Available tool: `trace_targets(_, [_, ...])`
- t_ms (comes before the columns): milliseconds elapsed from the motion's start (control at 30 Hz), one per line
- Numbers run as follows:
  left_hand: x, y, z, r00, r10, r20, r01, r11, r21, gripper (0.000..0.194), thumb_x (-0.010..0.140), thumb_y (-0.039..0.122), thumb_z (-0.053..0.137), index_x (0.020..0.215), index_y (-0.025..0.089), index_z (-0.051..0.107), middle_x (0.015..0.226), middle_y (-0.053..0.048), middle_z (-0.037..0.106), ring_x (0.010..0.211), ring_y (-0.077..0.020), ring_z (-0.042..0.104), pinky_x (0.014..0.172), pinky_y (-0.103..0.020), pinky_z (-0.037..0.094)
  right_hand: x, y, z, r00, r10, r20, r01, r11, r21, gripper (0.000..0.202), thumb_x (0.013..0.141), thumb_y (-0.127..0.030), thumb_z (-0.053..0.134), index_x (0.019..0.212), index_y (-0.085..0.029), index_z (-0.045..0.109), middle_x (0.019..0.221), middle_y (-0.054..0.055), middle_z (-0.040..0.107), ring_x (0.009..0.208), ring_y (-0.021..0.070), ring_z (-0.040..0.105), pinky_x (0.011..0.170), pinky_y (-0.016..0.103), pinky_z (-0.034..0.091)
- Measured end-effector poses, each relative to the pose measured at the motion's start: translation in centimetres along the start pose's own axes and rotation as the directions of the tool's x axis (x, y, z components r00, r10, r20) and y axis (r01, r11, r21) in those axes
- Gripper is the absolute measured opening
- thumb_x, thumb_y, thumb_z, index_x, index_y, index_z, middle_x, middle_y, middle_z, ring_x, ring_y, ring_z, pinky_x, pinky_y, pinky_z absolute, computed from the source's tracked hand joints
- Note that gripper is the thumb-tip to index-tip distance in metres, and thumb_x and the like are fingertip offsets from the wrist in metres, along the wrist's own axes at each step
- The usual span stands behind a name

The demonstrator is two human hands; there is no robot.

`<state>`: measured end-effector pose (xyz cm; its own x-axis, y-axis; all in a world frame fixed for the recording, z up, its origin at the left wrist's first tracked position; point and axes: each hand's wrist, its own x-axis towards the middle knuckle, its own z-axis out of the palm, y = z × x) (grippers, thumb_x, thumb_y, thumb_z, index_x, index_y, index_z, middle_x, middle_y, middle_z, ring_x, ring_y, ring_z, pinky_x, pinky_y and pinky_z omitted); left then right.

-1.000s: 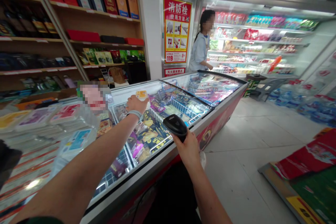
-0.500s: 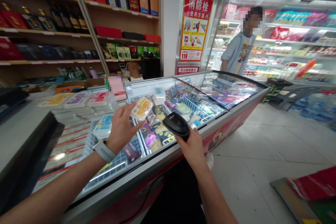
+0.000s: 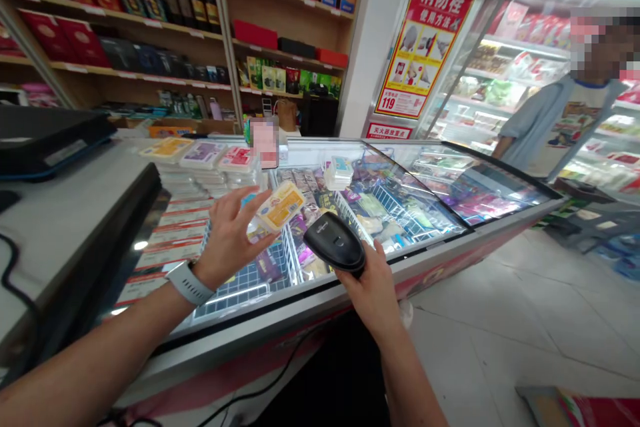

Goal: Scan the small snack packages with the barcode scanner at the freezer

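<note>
My left hand [image 3: 233, 233], with a grey watch on its wrist, grips a clear plastic box with a yellow label [image 3: 283, 205] between thumb and fingers. In my right hand [image 3: 373, 287] is a black handheld scanner [image 3: 335, 241], its head pointing up and left, close to the box but apart from it. Both hands are over the glass top of a chest freezer [image 3: 420, 261]. Stacks of similar boxes with yellow, purple and red labels [image 3: 200, 155] stand left of the hands. Another stack with blue labels [image 3: 339, 172] is on the glass beyond the scanner.
A person in a light blue shirt [image 3: 540, 120] stands at the freezer's far right end. A black device [image 3: 55, 140] lies on the counter [image 3: 95, 203] at left. Shelves with bottles and boxes line the back. A cable [image 3: 270, 383] hangs before the freezer.
The view has turned left, so the shelves and freezer appear further right. The person at right is nearer. The yellow-labelled box and the scanner are still held, with the box's label now tilted more toward view.
</note>
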<state>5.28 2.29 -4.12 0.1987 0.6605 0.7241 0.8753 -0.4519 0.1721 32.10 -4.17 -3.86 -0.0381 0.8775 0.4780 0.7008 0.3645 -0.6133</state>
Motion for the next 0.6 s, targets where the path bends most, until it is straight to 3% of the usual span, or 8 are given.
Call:
trace_targets(167, [-0.16,-0.01,-0.04,0.999,-0.003,0.032,0.004,1.000,-0.015,0.065,0.082,0.048,0.066,0.141,0.030,0.044,0.146,-0.011,0.048,0.136,-0.0322,0.044,0.112,-0.051,0.032,-0.08,-0.15,0.29,1.000,-0.018,0.008,0.018,1.000,-0.021,0.011,0.085,-0.030,0.063,0.093,-0.023,0.059,0.089,0.003,0.070,0.089,0.0235,0.065,0.118,0.055,0.028])
trace_targets(400, [-0.23,0.04,-0.08,0.999,0.044,0.000,-0.044,0.999,-0.015,0.068,0.082,0.047,0.067,0.143,0.031,0.042,0.146,-0.011,0.047,0.136,-0.0313,0.044,0.113,-0.050,0.032,-0.18,0.10,0.62,0.999,-0.026,0.037,0.027,0.999,-0.040,0.012,0.086,-0.028,0.063,0.096,-0.022,0.059,0.093,0.004,0.069,0.092,0.0236,0.066,0.119,0.055,0.025])
trace_targets(600, [-0.11,0.18,-0.19,1.000,0.006,0.023,-0.006,1.000,-0.018,0.068,0.081,0.048,0.067,0.142,0.031,0.044,0.145,-0.010,0.048,0.134,-0.0323,0.045,0.112,-0.050,0.032,-0.11,-0.02,0.61,0.999,-0.023,0.030,0.024,0.999,-0.049,0.012,0.085,-0.028,0.062,0.096,-0.023,0.060,0.092,0.004,0.070,0.091,0.0240,0.066,0.118,0.055,0.026])
